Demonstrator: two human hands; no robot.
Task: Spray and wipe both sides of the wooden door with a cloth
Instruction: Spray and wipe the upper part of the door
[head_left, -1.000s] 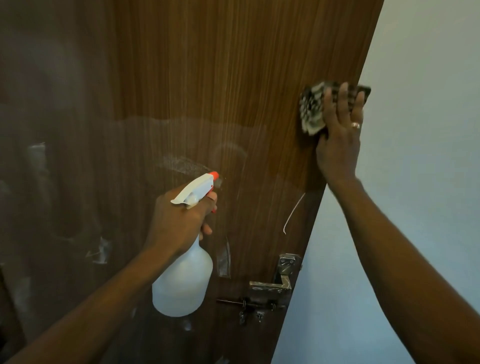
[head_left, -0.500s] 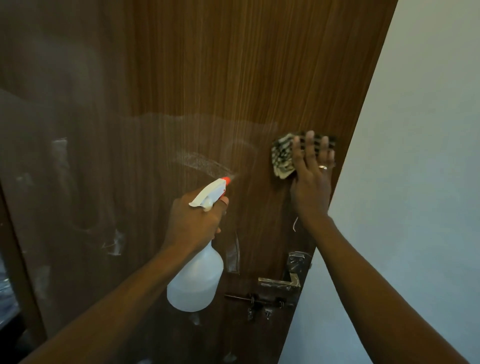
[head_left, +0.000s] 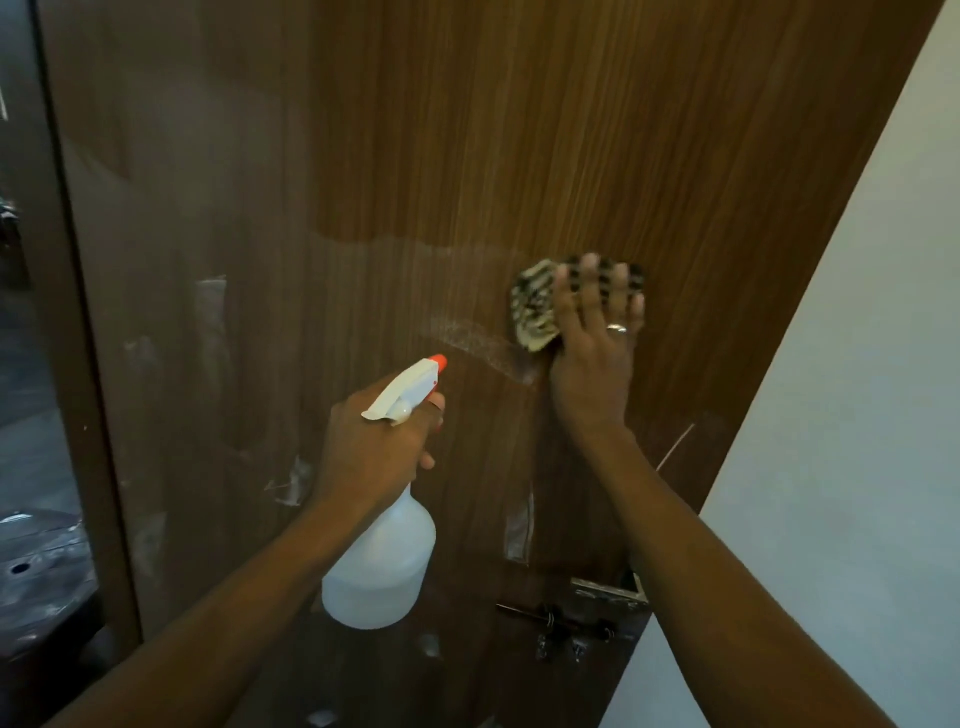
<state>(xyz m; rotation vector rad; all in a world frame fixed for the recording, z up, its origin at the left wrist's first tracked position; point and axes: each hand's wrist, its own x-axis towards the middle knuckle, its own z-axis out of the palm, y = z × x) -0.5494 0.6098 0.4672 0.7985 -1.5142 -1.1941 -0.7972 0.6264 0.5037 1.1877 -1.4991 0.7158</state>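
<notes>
Left hand (head_left: 374, 447) gripping the spray bottle (head_left: 382, 561), right hand (head_left: 592, 364) flat on the checked cloth (head_left: 535, 306), I see streaks across the wooden door (head_left: 519, 130) beside a white wall (head_left: 857, 364).

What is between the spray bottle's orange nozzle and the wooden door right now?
Nothing visible. The orange nozzle of the white plastic spray bottle, gripped by the left hand, faces the bare brown wooden door. The right hand pressing the striped cloth flat sits higher and to the right, apart from the nozzle.

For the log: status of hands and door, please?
Left hand grips spray bottle. Right hand presses cloth on door. Handle below, clear of cloth.
</notes>
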